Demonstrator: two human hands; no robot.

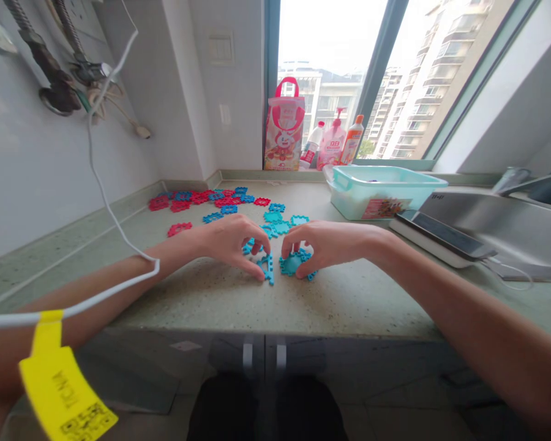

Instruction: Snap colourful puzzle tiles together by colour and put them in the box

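Observation:
Near the counter's middle, my left hand (239, 242) has its fingers curled around a light blue notched piece (269, 269), thumb at its lower edge. Just to the right, my right hand (314, 242) grips a turquoise notched plate (292, 263) between thumb and fingers. A narrow gap separates the two pieces. Behind my hands lie loose turquoise pieces (273, 217). Farther back on the left are several red pieces (180, 229) and blue pieces (229, 209), some overlapping. My fingers partly cover the pieces they hold.
A turquoise plastic tub (349, 202) stands at the back right, beside a white and black device (441, 236) at the sink (477, 211). Bottles (333, 144) and a pink bag (284, 131) line the window. A white cable (105, 202) with a yellow tag (64, 386) crosses my left forearm.

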